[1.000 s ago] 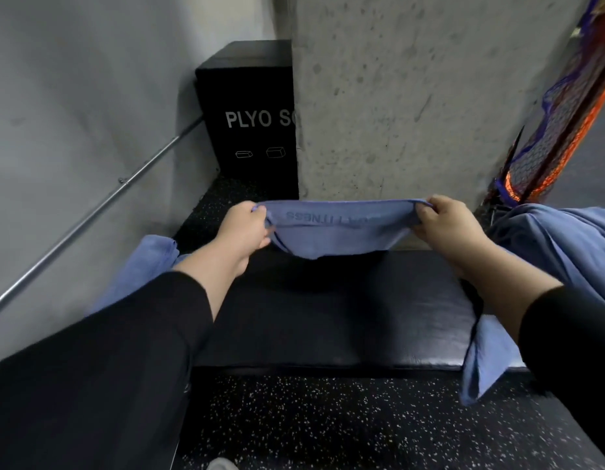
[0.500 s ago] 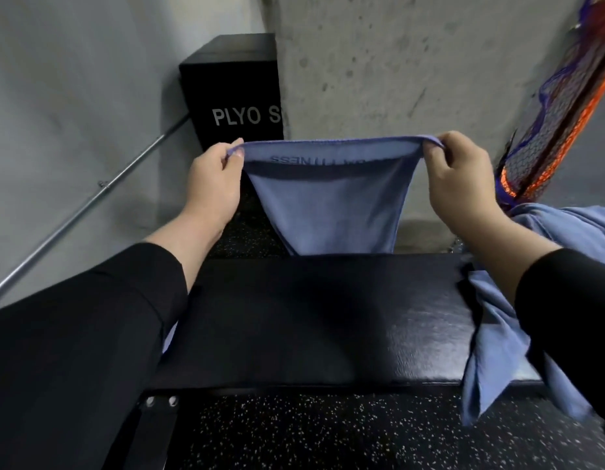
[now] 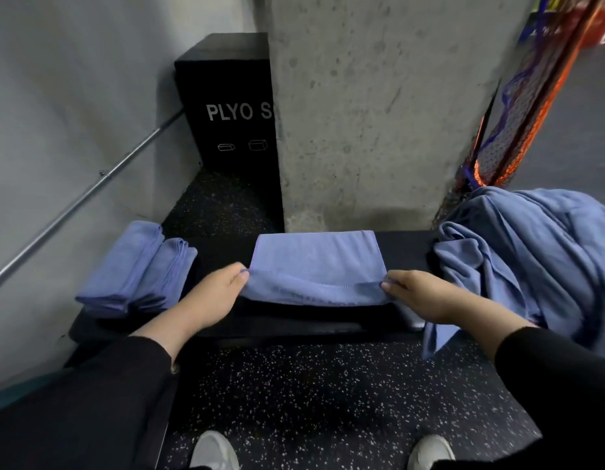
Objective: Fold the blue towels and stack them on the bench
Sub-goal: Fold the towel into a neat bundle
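A blue towel [image 3: 316, 266] lies across the middle of the black padded bench [image 3: 406, 244], its long axis running left to right along the bench; its far edge sits flat near the back of the seat and its near hemmed edge is lifted just off the front, sagging a little in the middle; the cloth is soft, matte and doubled into a broad rectangle, with a stitched hem along the near edge; the left hand [image 3: 209, 300] pinches the near left corner between thumb and curled fingers; the right hand [image 3: 419, 296] pinches the near right corner the same way; both arms wear black sleeves; at the left end of the bench lie folded blue towels [image 3: 135, 266] in two neat rows side by side, their long axes pointing away from the person and their layered edges showing; at the right end a loose heap of blue towels [image 3: 531, 259] is rumpled and creased, one flap hanging over the front edge; the bench top is smooth and faintly glossy; behind it stands a rough, pitted concrete pillar [image 3: 379, 106], and left of that a black box [image 3: 226, 106] with white letters; the floor [image 3: 311, 385] is dark with white speckles.
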A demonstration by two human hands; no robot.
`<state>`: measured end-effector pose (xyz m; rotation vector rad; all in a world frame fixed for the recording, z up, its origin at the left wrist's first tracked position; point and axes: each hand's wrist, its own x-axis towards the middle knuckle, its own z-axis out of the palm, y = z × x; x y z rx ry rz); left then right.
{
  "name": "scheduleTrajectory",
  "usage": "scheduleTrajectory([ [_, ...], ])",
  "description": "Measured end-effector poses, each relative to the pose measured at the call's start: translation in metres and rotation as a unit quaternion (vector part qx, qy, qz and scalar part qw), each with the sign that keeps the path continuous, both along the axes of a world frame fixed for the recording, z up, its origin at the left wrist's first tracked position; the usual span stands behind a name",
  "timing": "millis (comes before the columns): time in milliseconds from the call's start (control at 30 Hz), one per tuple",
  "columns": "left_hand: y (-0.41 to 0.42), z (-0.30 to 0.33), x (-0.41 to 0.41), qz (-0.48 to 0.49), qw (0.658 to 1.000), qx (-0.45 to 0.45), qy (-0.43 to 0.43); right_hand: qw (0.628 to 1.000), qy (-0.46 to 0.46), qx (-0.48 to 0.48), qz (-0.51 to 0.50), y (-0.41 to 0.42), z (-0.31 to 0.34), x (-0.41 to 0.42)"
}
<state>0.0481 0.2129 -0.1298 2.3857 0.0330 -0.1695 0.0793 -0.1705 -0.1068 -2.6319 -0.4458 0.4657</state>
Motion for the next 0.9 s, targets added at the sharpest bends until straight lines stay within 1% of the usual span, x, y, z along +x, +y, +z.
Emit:
scheduleTrajectory([
  [33, -0.001, -0.001, -0.009, -0.032, 0.998, 0.05, 0.019, 1.0, 0.011, -0.019, 0.003, -0.002, 0.0, -0.004],
  [67, -0.003, -0.002, -0.015, -0.059, 0.994, 0.081, 0.033, 0.999, 0.018, -0.04, 0.007, -0.004, 0.0, -0.007],
  [100, -0.003, -0.001, -0.021, -0.078, 0.992, 0.092, 0.037, 0.998, 0.025, -0.058, 0.014, -0.006, 0.0, -0.009],
  [233, -0.005, 0.007, -0.032, -0.092, 0.99, 0.096, 0.038, 0.996, 0.032, -0.08, 0.027, -0.007, 0.006, -0.016],
  [300, -0.007, 0.011, -0.037, -0.103, 0.988, 0.096, 0.063, 0.996, 0.034, -0.08, 0.029, -0.006, 0.01, -0.019],
  [333, -0.007, 0.013, -0.038, -0.107, 0.987, 0.076, 0.094, 0.996, 0.039, -0.076, 0.024, -0.007, 0.012, -0.019],
  [367, -0.008, 0.015, -0.041, -0.105, 0.984, 0.031, 0.139, 0.997, 0.049, -0.063, 0.017, -0.008, 0.014, -0.02],
  [433, -0.008, 0.02, -0.049, -0.083, 0.964, -0.094, 0.235, 0.997, 0.08, 0.0, -0.005, -0.011, 0.017, -0.022],
  [467, -0.008, 0.023, -0.052, -0.068, 0.954, -0.137, 0.258, 0.995, 0.088, 0.04, -0.019, -0.011, 0.017, -0.021],
  [500, -0.009, 0.025, -0.052, -0.053, 0.951, -0.165, 0.257, 0.994, 0.079, 0.073, -0.035, -0.011, 0.016, -0.02],
  [567, -0.012, 0.026, -0.047, -0.02, 0.959, -0.194, 0.205, 0.988, 0.031, 0.13, -0.075, -0.009, 0.011, -0.012],
  [633, -0.015, 0.022, -0.033, 0.041, 0.971, -0.203, 0.121, 0.972, 0.009, 0.205, -0.118, -0.003, 0.006, -0.003],
  [667, -0.014, 0.019, -0.023, 0.074, 0.975, -0.195, 0.079, 0.966, -0.004, 0.222, -0.134, 0.001, 0.004, 0.002],
  [767, -0.013, 0.009, -0.002, 0.134, 0.982, -0.131, -0.005, 0.961, -0.053, 0.215, -0.169, 0.016, -0.002, 0.016],
  [900, -0.022, 0.005, 0.017, 0.182, 0.978, -0.065, -0.08, 0.95, -0.089, 0.221, -0.199, 0.038, -0.013, 0.036],
])
